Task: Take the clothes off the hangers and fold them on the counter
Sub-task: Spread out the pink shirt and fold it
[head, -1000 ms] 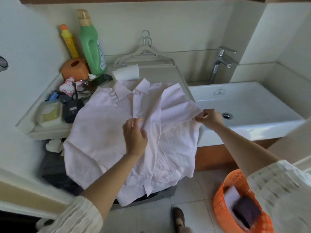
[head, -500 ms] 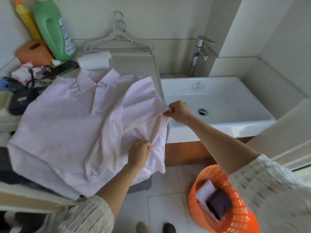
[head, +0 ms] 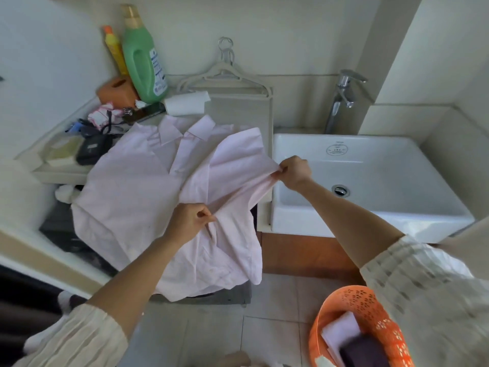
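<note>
- We are at the folding step. The pink shirt (head: pixel 137 192) is already off its hanger and lies spread out, collar toward the wall.
- The top of the shirt rests on the counter (head: pixel 238 112), near the counter's right edge beside the sink (head: pixel 370 165). Its bottom part hangs down over the front edge, over something dark that we cannot make out.
- Our right hand (head: pixel 295 172) pinches the shirt's right side, just at the sink's left rim. The fingers are tight on the cloth and pull it flat.
- Our left hand (head: pixel 189 222) is curled tight on a bunch of cloth near the middle front of the shirt, lower down.
- The cloth between our two hands is pulled into a straight, lifted line.
- We think the right side of the shirt is about to be folded over the middle. For that, both hands should carry the cloth to the left together and lay it down flat.
- The cloth is soft and floppy, so it may bunch up. We should smooth it with a flat hand after it lands.
- The hanging part may slide off the front edge, so we should pull the shirt further onto the counter.
- White hangers (head: pixel 225 75) lean at the back edge of the counter, with nothing on them.
- A green bottle (head: pixel 144 56) stands at the back left corner.
</note>
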